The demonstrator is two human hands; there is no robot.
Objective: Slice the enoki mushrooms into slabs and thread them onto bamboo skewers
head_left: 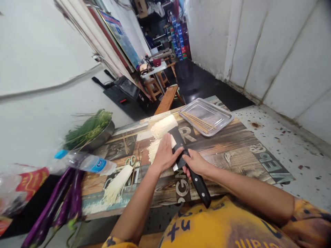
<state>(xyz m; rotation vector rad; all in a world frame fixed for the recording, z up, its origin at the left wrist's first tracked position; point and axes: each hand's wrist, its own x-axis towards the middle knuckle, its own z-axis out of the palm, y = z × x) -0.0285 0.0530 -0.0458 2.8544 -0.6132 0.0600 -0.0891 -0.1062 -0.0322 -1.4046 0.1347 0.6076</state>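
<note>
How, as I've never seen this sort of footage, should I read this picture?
There is no machine, only a person working bare-handed. The single picture comes from a camera worn on their head, looking forward and down. The right hand grips a knife near where handle and blade meet. The left hand lies flat on a bunch of white mushrooms. The table bears more mushrooms and a tray holding thin sticks. At the left is a bowl of greens.
</note>
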